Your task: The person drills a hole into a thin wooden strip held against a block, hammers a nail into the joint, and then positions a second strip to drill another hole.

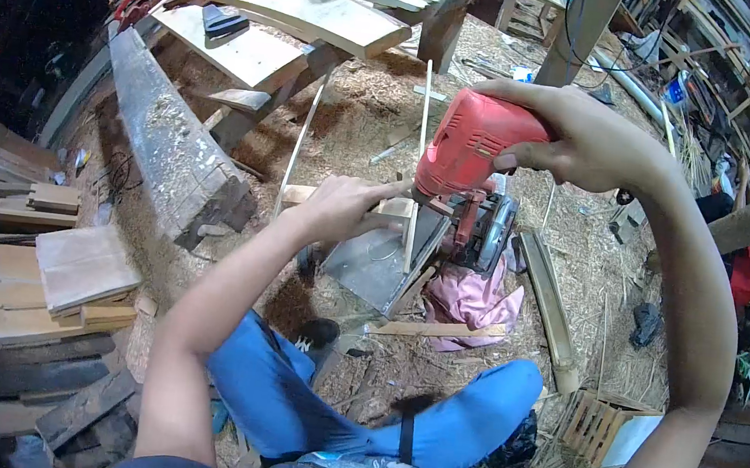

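Observation:
My right hand [580,137] is closed around the back of a red power tool [473,143], whose exact kind I cannot make out. Its nose points down to the left, at the joint of a light wooden frame. My left hand [339,210] grips the short wooden crosspiece [394,207] of that frame, close to the tool's nose. Two thin wooden strips, a right one [424,119] and a left one [304,138], run away from me on either side of the crosspiece. Beneath the hands lies a dark flat board [380,267].
A circular saw [491,233] rests beside a pink cloth [474,301]. Planks [308,9] lie on a bench ahead, and a thick beam [173,137] slants at the left. Stacked boards [85,266] stand left, a slatted wooden crate [598,430] right. Shavings cover the floor.

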`<state>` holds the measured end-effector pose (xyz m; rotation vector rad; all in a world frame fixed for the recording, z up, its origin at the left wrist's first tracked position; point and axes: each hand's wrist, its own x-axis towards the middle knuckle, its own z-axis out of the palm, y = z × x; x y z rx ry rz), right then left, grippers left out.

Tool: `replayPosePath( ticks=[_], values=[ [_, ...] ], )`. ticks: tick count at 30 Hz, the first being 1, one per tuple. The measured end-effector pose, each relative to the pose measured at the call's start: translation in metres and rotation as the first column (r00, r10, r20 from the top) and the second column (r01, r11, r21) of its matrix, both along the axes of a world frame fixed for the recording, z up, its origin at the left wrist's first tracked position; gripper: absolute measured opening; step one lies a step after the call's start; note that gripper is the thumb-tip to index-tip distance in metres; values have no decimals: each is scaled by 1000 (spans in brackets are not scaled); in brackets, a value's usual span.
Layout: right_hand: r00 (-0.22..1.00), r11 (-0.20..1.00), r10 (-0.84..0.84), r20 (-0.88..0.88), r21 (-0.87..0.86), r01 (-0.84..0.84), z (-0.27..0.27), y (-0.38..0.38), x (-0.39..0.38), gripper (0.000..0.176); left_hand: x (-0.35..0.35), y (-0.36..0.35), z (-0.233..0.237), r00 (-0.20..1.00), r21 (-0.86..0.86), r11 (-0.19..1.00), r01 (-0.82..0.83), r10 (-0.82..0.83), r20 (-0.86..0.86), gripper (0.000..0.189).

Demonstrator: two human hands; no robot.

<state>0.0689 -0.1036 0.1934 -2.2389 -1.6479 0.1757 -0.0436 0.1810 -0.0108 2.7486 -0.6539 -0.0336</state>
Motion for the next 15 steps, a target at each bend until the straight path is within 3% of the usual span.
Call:
replayPosePath(
  ticks=[1, 3, 6, 7, 8, 10, 15],
  values=[
    [1000, 1000, 7, -6, -4, -7, 4, 0, -1, 65, 0, -1, 1, 999, 31, 999, -38, 38, -8, 67],
    [989, 969, -133, -64, -220, 117, 13, 5, -5, 66, -4, -1, -8, 995, 47, 994, -95, 93, 43, 60],
    [1000, 990, 29, -1, -140, -29, 2, 5, -1, 68, -3, 5, -16, 994, 42, 996, -79, 75, 81, 61],
    [996, 984, 24, -85, -175, -38, 2, 8, 1, 72, -5, 2, -8, 993, 27, 995, -100, 98, 62, 49],
    [995, 983, 25, -96, -177, -42, 1, 10, 1, 72, -3, 5, -11, 994, 25, 995, -102, 100, 51, 49],
    [998, 987, 49, -34, -155, -53, -1, 14, 2, 74, 1, 12, -22, 997, 47, 999, -26, 23, 75, 58],
    [996, 991, 71, 54, -119, -64, 6, 35, -3, 78, 3, 8, -18, 995, 54, 997, -61, 56, 85, 52]
  ],
)
